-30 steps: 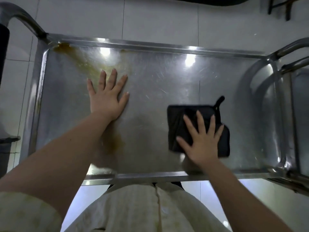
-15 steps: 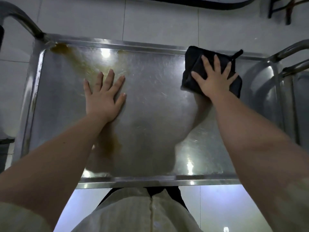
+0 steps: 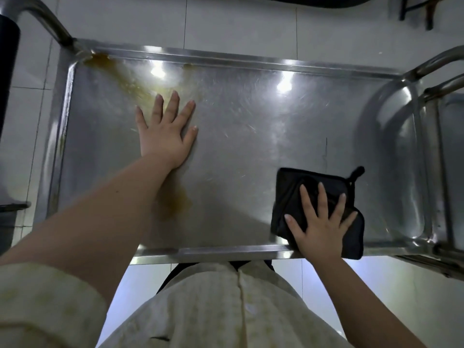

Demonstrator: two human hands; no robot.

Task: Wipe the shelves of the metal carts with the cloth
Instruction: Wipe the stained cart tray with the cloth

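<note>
The top shelf of a stainless steel cart fills the view from above. A folded black cloth with a small hanging loop lies at the shelf's near right, overlapping the front rim. My right hand presses flat on the cloth with fingers spread. My left hand rests flat on the bare metal left of centre, fingers straight. A brown stain runs from the far left corner toward my left hand, and a second brown patch lies beside my left forearm.
A second metal cart butts against the right end. Curved handle tubes rise at the far left and far right corners. White floor tiles surround the cart. A dark object stands at the left edge.
My right hand has dragged the cloth from the far right edge of the shelf back to the near right edge. My left hand has stayed in place.
</note>
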